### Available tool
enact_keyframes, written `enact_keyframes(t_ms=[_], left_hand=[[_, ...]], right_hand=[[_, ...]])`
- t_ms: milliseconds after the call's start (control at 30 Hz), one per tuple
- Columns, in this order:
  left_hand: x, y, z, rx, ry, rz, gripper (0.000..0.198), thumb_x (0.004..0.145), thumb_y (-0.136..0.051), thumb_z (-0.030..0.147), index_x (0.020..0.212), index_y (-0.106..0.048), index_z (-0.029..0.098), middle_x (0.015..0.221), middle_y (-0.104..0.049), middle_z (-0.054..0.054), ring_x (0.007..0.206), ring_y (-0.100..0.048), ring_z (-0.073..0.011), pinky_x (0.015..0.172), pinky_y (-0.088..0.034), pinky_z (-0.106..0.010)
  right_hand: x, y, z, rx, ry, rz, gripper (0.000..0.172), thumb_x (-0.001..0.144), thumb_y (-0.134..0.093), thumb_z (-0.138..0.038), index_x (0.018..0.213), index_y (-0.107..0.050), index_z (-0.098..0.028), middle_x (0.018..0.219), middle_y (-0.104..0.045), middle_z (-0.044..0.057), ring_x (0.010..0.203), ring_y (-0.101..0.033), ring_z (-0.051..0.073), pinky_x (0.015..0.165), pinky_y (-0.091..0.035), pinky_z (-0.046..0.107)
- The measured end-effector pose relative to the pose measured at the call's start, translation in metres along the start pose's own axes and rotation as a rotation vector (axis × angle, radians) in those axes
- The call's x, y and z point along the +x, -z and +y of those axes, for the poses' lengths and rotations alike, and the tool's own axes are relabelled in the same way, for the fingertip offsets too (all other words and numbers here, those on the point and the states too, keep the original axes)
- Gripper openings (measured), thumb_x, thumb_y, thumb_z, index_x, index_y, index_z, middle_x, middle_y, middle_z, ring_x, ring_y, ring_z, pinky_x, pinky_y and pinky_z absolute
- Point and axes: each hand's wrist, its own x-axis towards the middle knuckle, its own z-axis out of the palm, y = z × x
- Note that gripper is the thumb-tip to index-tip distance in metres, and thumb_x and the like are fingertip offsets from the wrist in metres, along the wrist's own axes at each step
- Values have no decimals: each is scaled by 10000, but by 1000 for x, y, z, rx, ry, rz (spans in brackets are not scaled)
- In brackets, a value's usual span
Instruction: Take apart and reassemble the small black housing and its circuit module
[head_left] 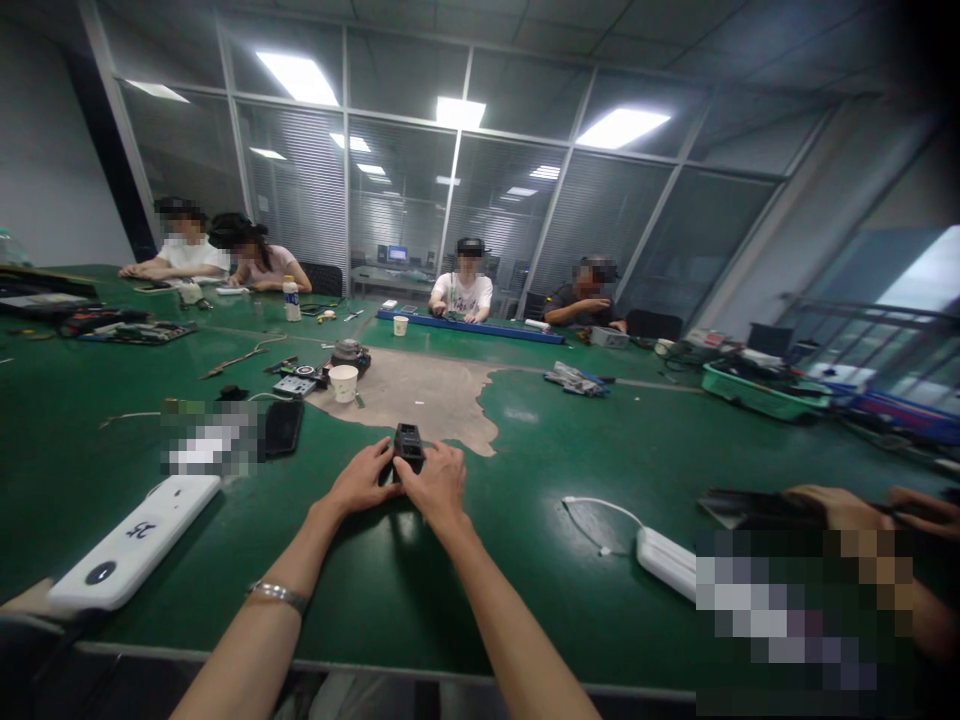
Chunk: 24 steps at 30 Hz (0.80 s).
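A small black boxy device (409,441) with recessed openings on its visible face stands on the green table (525,600) in front of me. My left hand (365,477) grips its left side, the thumb low near its base. On the other side my right hand (437,482) has its fingers and thumb closed around the device. Parts of its sides are hidden behind my fingers. Just beyond it lies a beige bare patch (420,385) of the tabletop.
To my left are a white power strip (142,540) and a black phone (283,428). A paper cup (343,383) stands ahead. Rightward lie a white power bank with a cable (664,562), gloves (576,379) and a co-worker's hand (844,507). Several people sit across the table.
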Motion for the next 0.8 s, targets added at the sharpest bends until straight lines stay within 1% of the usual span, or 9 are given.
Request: enact_keyframes(t_ms=[167,300,400,500,633,800], left_hand=[[0,-6,-6,22,29,20,963,826,-774,478,1630,-365,141,1694,-360,-228,1560,-371,-413,1271,-332,-551],[1,-7,-6,23,39,8,1078,753,-826,498,1643,-333,142,1707,-332,-230,1565,-356,-426,1271,-335,-555],[1,-6,-4,26,51,7,1043,755,-829,514,1622,-379,148,1702,-345,-226,1558,-370,-424,1268,-337,-552],[1,-4,-2,36,51,1,966,775,-814,477,1600,-425,160,1699,-358,-214,1553,-387,-410,1265,-346,-540],[1,-3,-1,47,38,-15,923,784,-785,400,1593,-435,125,1697,-349,-234,1555,-384,-402,1271,-336,-530],[1,-2,-1,44,26,-25,876,794,-756,343,1594,-444,170,1698,-370,-197,1554,-388,-398,1271,-332,-543]], right_hand=[[-6,-3,0,-62,-10,-75,444,901,-708,-550,1088,-805,-159,1300,-687,193,1260,-542,366,1014,-442,443],[-7,-2,1,-98,-21,-116,479,887,-716,-582,1081,-801,-152,1278,-684,206,1263,-531,379,1006,-444,456],[-3,0,-1,-86,-2,-92,514,884,-712,-616,1111,-789,-161,1312,-669,198,1265,-525,374,1006,-444,453],[-2,-2,-3,-79,20,-77,506,900,-701,-609,1131,-786,-168,1357,-652,192,1273,-518,367,1010,-439,449],[-6,-6,-4,-114,0,-64,506,940,-663,-584,1113,-792,-126,1326,-659,221,1261,-518,372,1007,-436,454],[-8,-2,-6,-130,11,-71,529,929,-675,-596,1112,-794,-115,1318,-659,227,1258,-515,387,998,-434,463]])
